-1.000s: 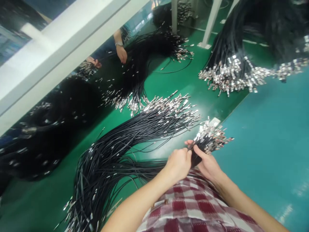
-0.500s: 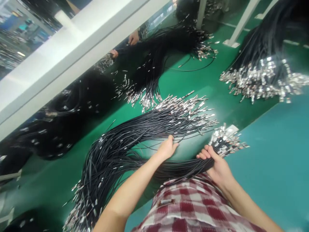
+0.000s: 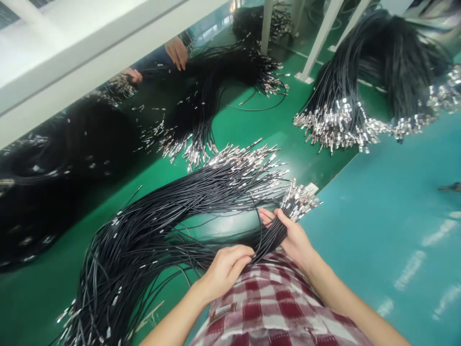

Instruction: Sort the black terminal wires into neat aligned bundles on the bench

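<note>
My right hand [image 3: 292,236] is closed round a bunch of thin black cables [image 3: 268,235] just below their silver metal terminals [image 3: 299,198], which fan out past my fingers. My left hand [image 3: 226,267] sits lower on the same bunch, fingers curled and pinching the strands near my red-and-white checked shirt. A large loose pile of the same black cables [image 3: 173,211] spreads over the green table [image 3: 252,125] to the left of my hands, its silver ends pointing up and right.
Further heaps of cables lie at the far left [image 3: 54,158], the middle back [image 3: 212,86] and the upper right [image 3: 360,91]. Another person's hands [image 3: 176,50] work across the table under a white beam [image 3: 90,57]. White frame legs [image 3: 317,43] stand behind. Teal floor [image 3: 396,216] lies to the right.
My left hand left the loose pile and came back down to grip the bunch below my right hand. My right hand with the bunch shifted slightly left.
</note>
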### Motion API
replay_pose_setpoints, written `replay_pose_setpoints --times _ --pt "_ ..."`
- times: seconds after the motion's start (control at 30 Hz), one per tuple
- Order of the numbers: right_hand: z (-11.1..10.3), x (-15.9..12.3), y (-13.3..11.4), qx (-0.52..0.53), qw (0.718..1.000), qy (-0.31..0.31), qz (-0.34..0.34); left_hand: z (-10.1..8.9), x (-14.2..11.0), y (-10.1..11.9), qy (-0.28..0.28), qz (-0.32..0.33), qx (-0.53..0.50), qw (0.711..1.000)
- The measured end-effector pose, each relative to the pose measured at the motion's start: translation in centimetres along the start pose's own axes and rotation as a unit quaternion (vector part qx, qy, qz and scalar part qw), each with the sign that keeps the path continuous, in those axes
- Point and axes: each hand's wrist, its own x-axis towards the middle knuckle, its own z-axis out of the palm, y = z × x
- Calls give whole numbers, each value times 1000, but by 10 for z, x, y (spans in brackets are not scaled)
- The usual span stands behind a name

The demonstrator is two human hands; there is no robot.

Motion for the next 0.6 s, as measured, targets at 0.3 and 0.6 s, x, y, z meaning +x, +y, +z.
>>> replay_pose_setpoints --times 0.3,0.6 --pt "11 -3 -9 -21 998 -55 34 -1 17 24 -105 -31 93 990" --pt "4 -6 -5 6 1000 18 4 12 42 39 -65 -48 78 994"
